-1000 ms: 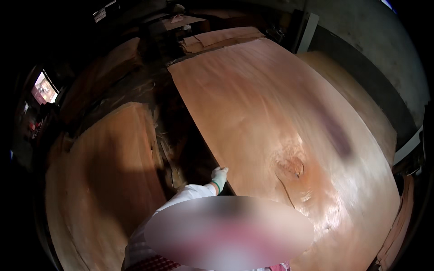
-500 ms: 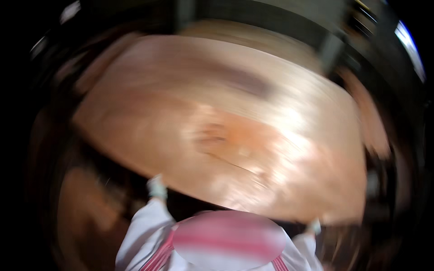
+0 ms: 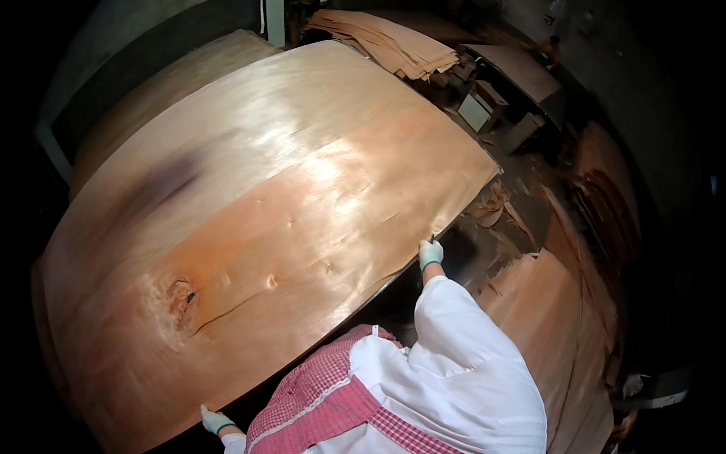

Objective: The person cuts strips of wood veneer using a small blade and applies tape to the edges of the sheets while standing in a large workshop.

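Observation:
A large, glossy wooden veneer sheet [image 3: 249,212], pale and orange-tan with a knot, a crack and a dark purplish streak, fills the middle and left of the view. My left hand [image 3: 215,418], in a white glove, grips its near edge at the bottom. My right hand [image 3: 430,253], gloved in white with a green cuff, is closed on the same edge farther along, right of centre. A white sleeve and red checked apron show below.
Loose veneer sheets [image 3: 544,310] lie at the right beside wood scraps [image 3: 495,204]. More veneer is stacked at the back [image 3: 378,41] and far right [image 3: 601,204]. Small boxes [image 3: 480,106] stand behind the sheet's corner. A dark wall [image 3: 113,72] is at upper left.
The view has swung round to the right along the sheet, bringing the back stack and right-hand scraps into sight. My right hand now appears higher, near centre-right; my left sits at lower left.

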